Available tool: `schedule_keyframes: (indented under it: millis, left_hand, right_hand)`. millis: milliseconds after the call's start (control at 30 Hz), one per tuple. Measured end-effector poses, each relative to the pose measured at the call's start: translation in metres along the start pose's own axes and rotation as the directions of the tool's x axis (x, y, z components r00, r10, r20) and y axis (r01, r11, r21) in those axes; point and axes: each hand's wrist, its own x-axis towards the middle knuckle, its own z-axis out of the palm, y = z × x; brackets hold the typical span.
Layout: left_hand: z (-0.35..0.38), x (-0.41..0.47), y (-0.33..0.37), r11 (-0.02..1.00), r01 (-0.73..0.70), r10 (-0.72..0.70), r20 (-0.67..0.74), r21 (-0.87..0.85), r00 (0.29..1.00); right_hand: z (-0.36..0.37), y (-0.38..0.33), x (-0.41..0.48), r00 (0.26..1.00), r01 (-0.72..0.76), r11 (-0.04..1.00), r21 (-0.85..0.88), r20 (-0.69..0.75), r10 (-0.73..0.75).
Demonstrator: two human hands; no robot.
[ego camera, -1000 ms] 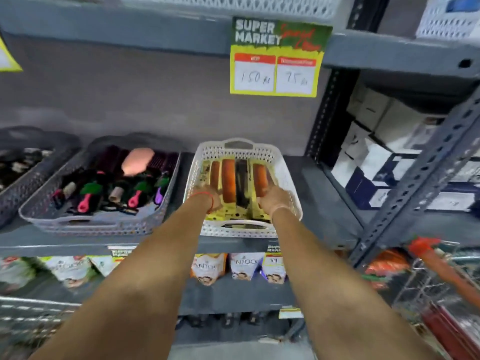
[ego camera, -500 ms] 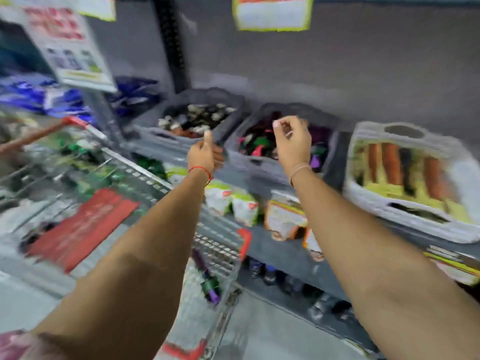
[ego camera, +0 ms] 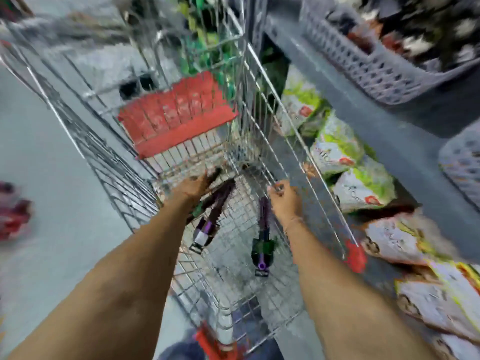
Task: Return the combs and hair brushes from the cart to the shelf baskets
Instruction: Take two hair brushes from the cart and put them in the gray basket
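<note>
Two packaged purple brushes lie on the floor of the wire cart [ego camera: 306, 141]: brush one [ego camera: 210, 219] under my left hand [ego camera: 193, 188], brush two [ego camera: 262, 245] just beside my right hand [ego camera: 284, 201]. Left fingers are spread over brush one; whether they grip, I cannot tell. Right fingers curl loosely, holding nothing I can see. Two grey baskets [ego camera: 363, 63] sit on the shelf, contents blurred. Bags [ego camera: 363, 183] line the shelf below.
</note>
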Motion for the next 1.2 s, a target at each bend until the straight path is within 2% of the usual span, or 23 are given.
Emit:
schedule_keyframes:
  millis: [67,167,233,300,400,467,533,567,600,633,667,700,767,800,900,1000,1100,1200]
  left_hand:
    - [0.015,0.016,-0.015,0.978,0.059,-0.061,0.006,0.199,0.998]
    - [0.041,0.036,-0.028,0.862,0.095,-0.143,0.059,0.498,0.988]
    - [0.058,0.047,-0.044,0.847,0.132,-0.197,0.074,0.515,0.978]
    - [0.078,0.057,-0.070,0.870,0.216,-0.263,0.048,0.443,0.964]
    - [0.105,0.055,-0.099,0.845,0.240,-0.259,-0.027,0.477,0.966]
    - [0.111,0.050,-0.106,0.826,0.191,-0.157,-0.108,0.530,0.982]
    - [0.108,0.045,-0.103,0.880,0.168,-0.130,-0.114,0.444,0.985]
    - [0.105,0.047,-0.103,0.946,0.185,-0.166,-0.093,0.266,0.982]
    - [0.101,0.045,-0.099,0.973,0.232,-0.232,-0.033,0.008,0.972]
    - [0.098,0.045,-0.098,0.927,0.299,-0.293,0.061,-0.225,0.954]
    - [0.096,0.044,-0.097,0.857,0.376,-0.338,0.167,-0.353,0.926]
    - [0.095,0.043,-0.096,0.802,0.438,-0.356,0.263,-0.407,0.897]
    - [0.096,0.043,-0.097,0.782,0.484,-0.349,0.366,-0.394,0.863]
    - [0.096,0.043,-0.098,0.796,0.483,-0.357,0.362,-0.364,0.861]
    - [0.097,0.047,-0.105,0.812,0.472,-0.401,0.260,-0.344,0.879]
    - [0.098,0.048,-0.105,0.795,0.461,-0.394,0.242,-0.394,0.887]
    - [0.104,0.052,-0.102,0.830,0.436,-0.382,0.215,-0.348,0.899]
    - [0.102,0.048,-0.097,0.814,0.460,-0.344,0.346,-0.354,0.873]
  right_hand:
    - [0.023,0.025,0.014,0.985,-0.090,0.983,-0.161,0.132,0.111]
    - [0.052,0.062,0.026,0.938,-0.198,0.925,-0.324,0.211,0.275]
    - [0.070,0.079,0.023,0.898,-0.289,0.923,-0.253,0.261,0.353]
    - [0.088,0.092,0.018,0.848,-0.414,0.895,-0.165,0.288,0.445]
    - [0.098,0.101,0.012,0.913,-0.311,0.848,-0.430,0.112,0.392]
    - [0.097,0.099,0.012,0.915,-0.334,0.856,-0.396,0.084,0.396]
    - [0.096,0.099,0.016,0.915,-0.353,0.883,-0.309,0.082,0.395]
    - [0.091,0.096,0.017,0.915,-0.361,0.895,-0.260,0.084,0.394]
    - [0.086,0.094,0.017,0.919,-0.358,0.909,-0.215,0.089,0.383]
    - [0.081,0.091,0.017,0.931,-0.342,0.925,-0.168,0.073,0.357]
    - [0.076,0.088,0.016,0.938,-0.330,0.935,-0.133,0.068,0.341]
    - [0.072,0.087,0.017,0.949,-0.302,0.949,-0.093,0.066,0.309]
    - [0.069,0.085,0.020,0.958,-0.267,0.963,-0.039,0.092,0.270]
    - [0.070,0.085,0.021,0.955,-0.269,0.962,-0.039,0.117,0.272]
    - [0.074,0.095,0.023,0.933,-0.323,0.945,-0.056,0.151,0.328]
    - [0.072,0.101,0.021,0.922,-0.360,0.931,-0.052,0.132,0.364]
    - [0.073,0.100,0.021,0.891,-0.412,0.910,0.030,0.219,0.396]
    - [0.068,0.095,0.022,0.862,-0.436,0.899,0.050,0.311,0.400]
